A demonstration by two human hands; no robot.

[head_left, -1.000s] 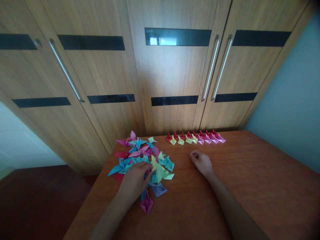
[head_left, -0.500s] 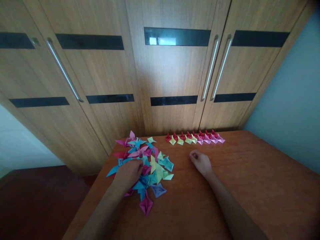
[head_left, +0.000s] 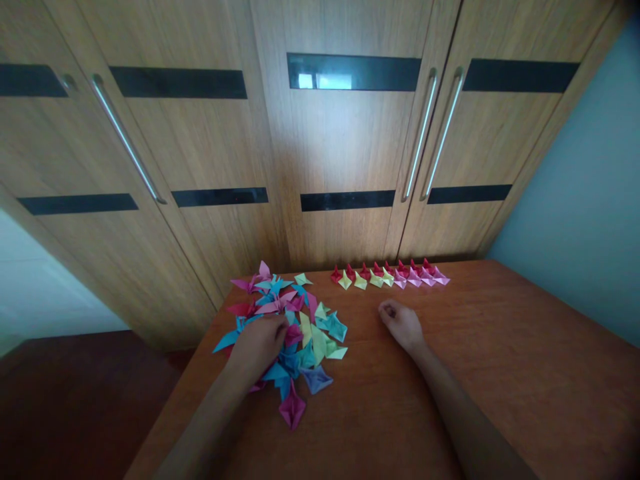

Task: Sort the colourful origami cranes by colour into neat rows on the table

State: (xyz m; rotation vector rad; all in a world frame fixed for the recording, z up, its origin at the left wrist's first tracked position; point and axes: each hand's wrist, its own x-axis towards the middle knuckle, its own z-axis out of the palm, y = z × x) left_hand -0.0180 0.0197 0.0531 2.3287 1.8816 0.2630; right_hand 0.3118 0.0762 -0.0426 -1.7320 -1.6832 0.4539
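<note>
Left hand (head_left: 257,345) on a pile of folded papers (head_left: 300,333), right hand (head_left: 403,325) curled on the table (head_left: 500,373), row of folded pieces (head_left: 390,275) beyond.

Reddish-brown wooden table (head_left: 500,373). Toward its left side sits a loose, messy pile of folded paper pieces (head_left: 320,340) in blue, pink, yellow and green. Along the far edge there's a tidy row of folded pieces (head_left: 387,277), red, yellow and pink.

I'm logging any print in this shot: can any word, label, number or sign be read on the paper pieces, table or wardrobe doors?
None can be read. The pile of folded paper pieces under the left hand and the row of folded pieces are plain coloured paper; the wardrobe doors and the wooden table show no print.
</note>
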